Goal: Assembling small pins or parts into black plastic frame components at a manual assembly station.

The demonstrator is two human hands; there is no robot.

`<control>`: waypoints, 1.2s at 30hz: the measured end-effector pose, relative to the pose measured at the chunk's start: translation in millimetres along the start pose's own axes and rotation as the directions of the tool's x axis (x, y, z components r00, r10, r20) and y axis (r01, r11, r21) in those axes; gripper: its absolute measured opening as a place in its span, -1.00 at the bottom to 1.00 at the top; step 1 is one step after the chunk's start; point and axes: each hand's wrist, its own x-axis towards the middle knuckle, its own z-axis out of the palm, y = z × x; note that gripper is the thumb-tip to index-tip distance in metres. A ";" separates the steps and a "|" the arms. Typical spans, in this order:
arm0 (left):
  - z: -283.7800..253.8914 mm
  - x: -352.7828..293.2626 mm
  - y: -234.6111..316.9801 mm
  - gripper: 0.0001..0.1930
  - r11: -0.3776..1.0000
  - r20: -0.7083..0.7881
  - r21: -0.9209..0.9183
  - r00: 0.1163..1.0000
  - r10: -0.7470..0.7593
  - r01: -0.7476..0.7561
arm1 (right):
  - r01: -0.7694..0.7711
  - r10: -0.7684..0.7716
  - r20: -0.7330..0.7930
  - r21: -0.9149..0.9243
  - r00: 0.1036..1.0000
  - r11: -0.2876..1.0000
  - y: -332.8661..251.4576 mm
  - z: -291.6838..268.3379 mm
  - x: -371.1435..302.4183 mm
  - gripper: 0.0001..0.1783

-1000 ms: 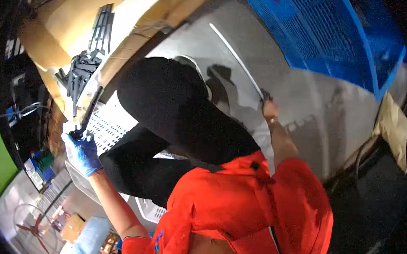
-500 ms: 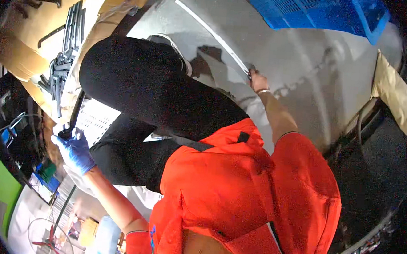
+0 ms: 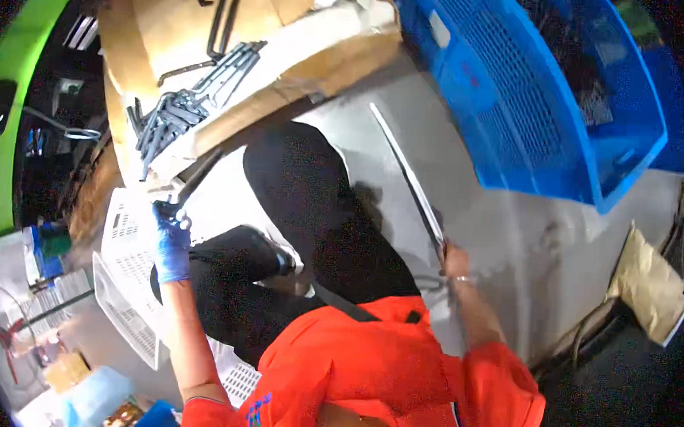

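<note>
My left hand [image 3: 172, 237], in a blue glove, is closed around the lower end of a dark metal bar [image 3: 200, 177], just below the box edge. A pile of bent, L-shaped dark metal bars [image 3: 181, 115] lies above it in an open cardboard box [image 3: 288, 71]. Out to the right, my bare right hand [image 3: 456, 261] grips one end of a long, thin, shiny strip [image 3: 407, 170]. The strip points away and to the left over the grey floor; its exact kind is unclear.
A large blue plastic crate [image 3: 516, 107] stands at the far right. White perforated baskets [image 3: 125, 313] sit left of my legs. Brown paper [image 3: 646, 282] rests at the right edge, and a red-bladed fan [image 3: 8, 341] shows at lower left.
My view has turned, bringing more of the cardboard box and blue crate into sight. The long strip now slants more steeply. Both hands keep hold of the same things.
</note>
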 end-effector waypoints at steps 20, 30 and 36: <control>33.4 20.7 19.8 -0.65 0.961 0.033 -0.271 0.998 0.054 -0.043 | 0.110 -0.492 -0.064 -0.942 0.868 0.317 -198.2 -407.0 179.4 -0.83; 22.7 35.6 15.0 -0.62 0.947 0.089 -0.322 0.996 0.018 0.012 | -0.069 -0.300 -0.058 -0.997 0.952 -0.029 -322.7 -429.7 315.0 -0.85; 17.2 31.4 13.6 -0.63 0.960 0.076 -0.281 0.997 0.028 -0.005 | -0.024 -0.449 -0.109 -0.981 0.887 0.191 -334.6 -452.3 252.2 -0.86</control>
